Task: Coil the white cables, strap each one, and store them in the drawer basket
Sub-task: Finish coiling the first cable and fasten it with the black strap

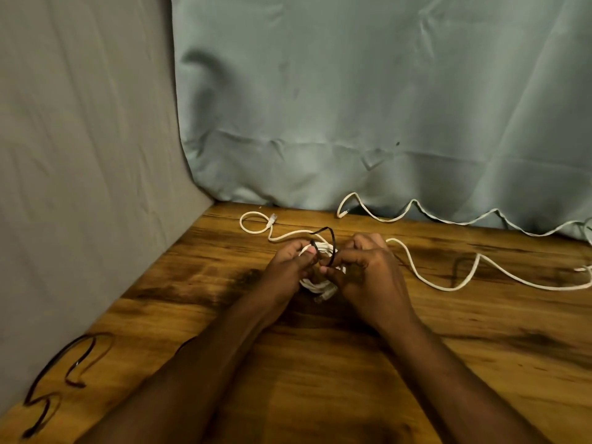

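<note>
Both your hands pinch one black strap (331, 241) around one coiled white cable (315, 283) at the counter (448, 363) centre: left hand (288, 267), right hand (365, 267). One loose white cable (448, 288) trails right; another (400, 216) lies by the curtain (384, 91).

Wooden table (416, 363) backed by grey (80, 155) and teal cloths (384, 91).

We see a desk (416, 363) of varnished wood, its grain dark-streaked with a soft sheen. The white cables (432, 280) look smooth and matt, with clear plastic plugs. The black strap (331, 241) looks thin and matt. Creased cloth, grey (80, 155) and pale green (384, 91), hangs behind.
</note>
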The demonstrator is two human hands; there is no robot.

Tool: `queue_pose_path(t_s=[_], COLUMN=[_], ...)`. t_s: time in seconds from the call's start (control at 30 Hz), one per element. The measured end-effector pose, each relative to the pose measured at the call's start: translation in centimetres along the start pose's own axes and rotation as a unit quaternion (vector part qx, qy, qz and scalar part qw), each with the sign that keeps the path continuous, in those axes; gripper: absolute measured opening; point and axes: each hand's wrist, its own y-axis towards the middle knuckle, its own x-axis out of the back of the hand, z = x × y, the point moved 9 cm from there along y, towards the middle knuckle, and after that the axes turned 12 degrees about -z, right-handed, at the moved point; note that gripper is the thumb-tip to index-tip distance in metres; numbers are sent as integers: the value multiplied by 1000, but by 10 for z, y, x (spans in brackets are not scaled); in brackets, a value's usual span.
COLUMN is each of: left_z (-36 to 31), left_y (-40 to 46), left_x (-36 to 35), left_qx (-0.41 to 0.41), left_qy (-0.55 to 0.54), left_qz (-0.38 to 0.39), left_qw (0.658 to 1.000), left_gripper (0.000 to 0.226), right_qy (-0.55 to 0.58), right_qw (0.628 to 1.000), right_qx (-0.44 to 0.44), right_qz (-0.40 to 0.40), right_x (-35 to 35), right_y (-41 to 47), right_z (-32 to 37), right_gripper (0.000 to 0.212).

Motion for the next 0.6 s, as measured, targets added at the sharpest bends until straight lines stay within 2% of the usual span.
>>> queue_pose_path(t_s=[0.13, 0.27, 0.4, 0.5, 0.57, 0.6], left_z=[0, 0, -2, -4, -6, -7], left_y=[0, -2, -1, 1, 2, 2], left_x=[-3, -7, -2, 3, 5, 6], left_qx=[14, 14, -23, -50, -61, -69], left_qy=[-33, -19, 34, 69, 81, 89], left_qz=[3, 14, 8, -16, -24, -24], left_qw=[999, 1000, 999, 996, 995, 993], left_gripper=[22, 21, 27, 22, 25, 26], right_qy=[-8, 13, 49, 57, 102, 170], right_qw=[1000, 999, 998, 997, 991, 979], right_qx=[-9, -41, -47, -43, -65, -91], right_qz=[4, 7, 10, 26, 54, 59], right_x=[-2, -2, -6, -11, -15, -15], right_y=[-1, -2, -2, -4, -6, -6], right_z=[-4, -13, -14, -15, -19, -21], right_gripper=[15, 15, 12, 13, 16, 16])
